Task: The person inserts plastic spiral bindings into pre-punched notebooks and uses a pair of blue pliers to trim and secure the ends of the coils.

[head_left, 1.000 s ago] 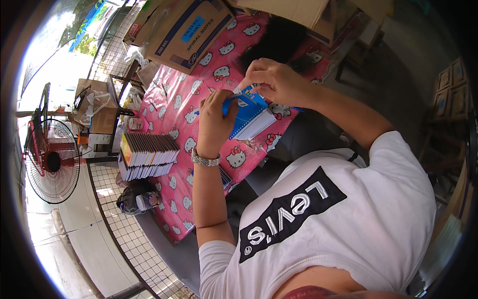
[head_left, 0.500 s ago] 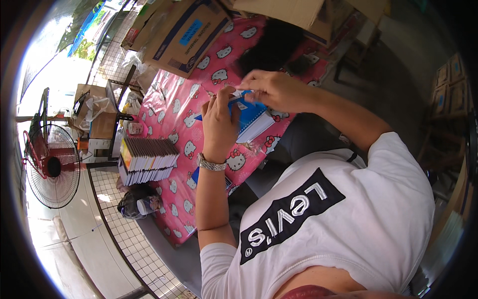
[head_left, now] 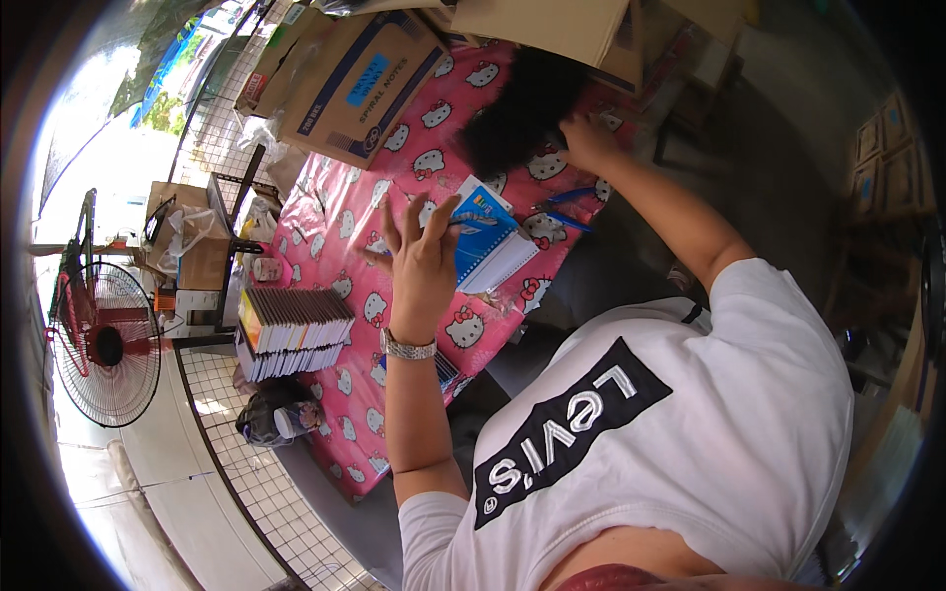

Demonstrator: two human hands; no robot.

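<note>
A spiral-bound style notebook (head_left: 484, 243) with a blue cover and white pages lies on the table in front of me. My left hand (head_left: 424, 258), wearing a metal-band watch, is over its left edge with the fingers spread apart, and it hides part of the cover. Farther off to the right, my right hand (head_left: 589, 146) reaches to the edge of a black heap (head_left: 522, 108) of fine pieces. Its fingertips blend into the dark heap, so what they touch is unclear. A blue-handled tool, apparently pliers (head_left: 570, 219), lies right of the notebook.
A pink patterned cloth (head_left: 340, 236) covers the table. Stacked notebooks (head_left: 296, 330) stand at the left, near a dark bag (head_left: 279, 414). Cardboard boxes (head_left: 345, 128) line the far side, with an open carton (head_left: 552, 30) beyond the heap. A fan (head_left: 106, 345) stands far left.
My right hand has left the notebook and moved right and away to the black heap. My left hand's fingers have spread, and more of the blue cover shows. The blue-handled tool is now visible.
</note>
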